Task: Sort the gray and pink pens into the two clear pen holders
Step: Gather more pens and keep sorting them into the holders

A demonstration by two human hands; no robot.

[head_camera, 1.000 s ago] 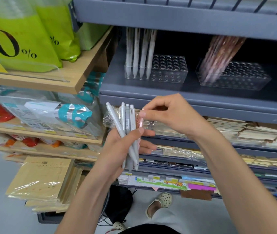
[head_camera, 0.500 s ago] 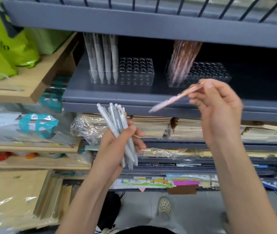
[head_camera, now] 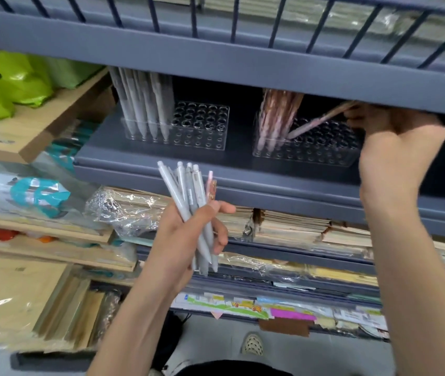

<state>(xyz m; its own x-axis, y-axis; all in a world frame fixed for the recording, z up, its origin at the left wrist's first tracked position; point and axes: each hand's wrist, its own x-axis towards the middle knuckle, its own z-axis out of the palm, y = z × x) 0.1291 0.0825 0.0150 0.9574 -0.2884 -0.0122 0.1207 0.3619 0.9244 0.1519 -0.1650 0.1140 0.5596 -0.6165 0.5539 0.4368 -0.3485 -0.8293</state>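
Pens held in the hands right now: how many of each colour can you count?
Gray pens, gripped in the left hand: 4
Bundled pink pen, same left hand: 1 visible
Slanted pink pen, pinched by the right hand, tip at the right clear holder: 1
Total: 6

Stationery shop: gray metal shelving (head_camera: 243, 63) stacked with plastic-wrapped notebooks (head_camera: 291, 226), envelope packs (head_camera: 12, 299), and clear pen display holders (head_camera: 199, 126).
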